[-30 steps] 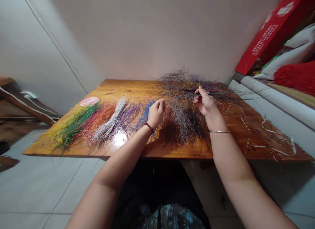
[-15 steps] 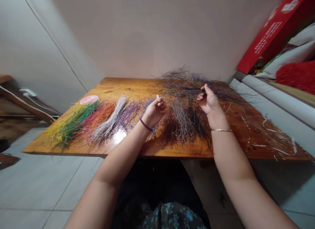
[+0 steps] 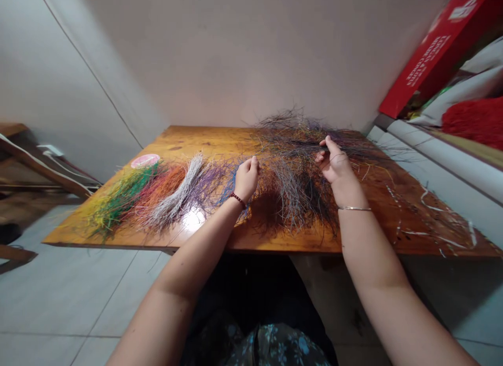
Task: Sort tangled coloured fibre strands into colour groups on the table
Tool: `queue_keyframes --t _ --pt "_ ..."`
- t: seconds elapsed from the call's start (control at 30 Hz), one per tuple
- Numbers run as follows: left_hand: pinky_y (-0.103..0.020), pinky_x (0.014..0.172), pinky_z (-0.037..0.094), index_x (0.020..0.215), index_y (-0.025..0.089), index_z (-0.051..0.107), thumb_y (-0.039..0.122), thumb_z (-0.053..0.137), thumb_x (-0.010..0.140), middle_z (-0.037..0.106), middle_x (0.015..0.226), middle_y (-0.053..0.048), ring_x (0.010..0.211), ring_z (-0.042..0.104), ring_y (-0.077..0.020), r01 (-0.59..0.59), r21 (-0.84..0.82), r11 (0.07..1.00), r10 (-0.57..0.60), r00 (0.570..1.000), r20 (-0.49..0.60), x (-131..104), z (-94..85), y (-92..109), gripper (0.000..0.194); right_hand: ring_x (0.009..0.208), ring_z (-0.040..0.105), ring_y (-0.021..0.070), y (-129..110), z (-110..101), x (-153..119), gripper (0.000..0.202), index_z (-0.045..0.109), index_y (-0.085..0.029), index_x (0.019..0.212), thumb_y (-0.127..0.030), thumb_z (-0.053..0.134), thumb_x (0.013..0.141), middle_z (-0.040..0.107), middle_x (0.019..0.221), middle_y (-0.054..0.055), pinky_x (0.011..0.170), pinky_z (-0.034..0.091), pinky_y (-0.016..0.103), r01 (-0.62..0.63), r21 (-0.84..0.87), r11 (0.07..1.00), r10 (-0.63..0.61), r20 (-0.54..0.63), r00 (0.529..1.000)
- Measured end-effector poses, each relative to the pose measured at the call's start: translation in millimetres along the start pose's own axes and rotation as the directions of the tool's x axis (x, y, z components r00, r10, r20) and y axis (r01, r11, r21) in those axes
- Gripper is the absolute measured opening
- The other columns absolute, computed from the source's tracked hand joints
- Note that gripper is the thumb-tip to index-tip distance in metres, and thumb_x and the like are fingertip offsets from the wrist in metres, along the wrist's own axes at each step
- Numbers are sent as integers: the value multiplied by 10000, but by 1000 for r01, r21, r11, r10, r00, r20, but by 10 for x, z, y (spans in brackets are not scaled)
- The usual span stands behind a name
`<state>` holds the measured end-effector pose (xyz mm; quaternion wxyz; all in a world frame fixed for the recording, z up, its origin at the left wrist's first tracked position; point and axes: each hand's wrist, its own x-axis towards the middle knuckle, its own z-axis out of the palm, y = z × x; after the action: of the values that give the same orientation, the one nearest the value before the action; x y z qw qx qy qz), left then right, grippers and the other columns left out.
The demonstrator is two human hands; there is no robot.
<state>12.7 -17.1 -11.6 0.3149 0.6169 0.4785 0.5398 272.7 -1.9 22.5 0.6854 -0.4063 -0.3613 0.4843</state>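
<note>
My right hand (image 3: 334,164) is closed, thumb against fingers, on a bundle of thin dark wires (image 3: 301,146) that sticks out to both sides. It is over the right half of the wooden table. My left hand (image 3: 247,181) is closed in a pinch above the blue wires (image 3: 230,186); what lies between its fingertips, if anything, is too fine to make out. Close to its right is a grey bunch of wires (image 3: 290,190), with black wires (image 3: 318,195) beside it. Behind my right hand lies a tangled mixed heap of wires (image 3: 288,118).
Leftward on the table (image 3: 212,135) lie purple wires (image 3: 208,185), a whitish bunch (image 3: 178,195), orange wires (image 3: 163,185), green wires (image 3: 129,195) and yellow wires (image 3: 104,203). A pink round piece (image 3: 144,161) sits behind them. White strips (image 3: 436,233) lie at right, near a red box (image 3: 432,51).
My left hand has turned and dropped slightly, its fingers now more closed with the back of the hand showing. My right hand keeps its hold on the dark wires, almost still.
</note>
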Motion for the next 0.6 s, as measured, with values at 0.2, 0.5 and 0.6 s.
queue_keyframes --t 0.2,0.5,0.6 --pt "-268 625 335 622 197 444 462 333 1044 523 611 -9 608 492 -148 -104 212 972 106 994 1 -52 -46 33 510 439 469 48 0 -6 0 411 582 -224 773 -585 778 743 488 542 -69 401 393 159 21 -53 998 -21 -4 1000" --pt "-268 641 359 762 211 610 458 342 1039 684 760 -45 701 612 -184 -183 423 887 102 973 207 -142 -27 83 457 437 463 48 14 -14 16 402 592 -221 767 -576 779 752 483 534 -67 395 385 152 31 -49 998 -32 -27 999" --pt "-261 656 384 881 222 665 432 359 1041 715 818 -44 741 646 -186 -209 436 875 125 969 213 -164 -28 92 404 443 473 47 11 -16 3 395 595 -221 770 -568 782 755 493 540 -66 403 392 151 45 -28 999 -46 -22 999"
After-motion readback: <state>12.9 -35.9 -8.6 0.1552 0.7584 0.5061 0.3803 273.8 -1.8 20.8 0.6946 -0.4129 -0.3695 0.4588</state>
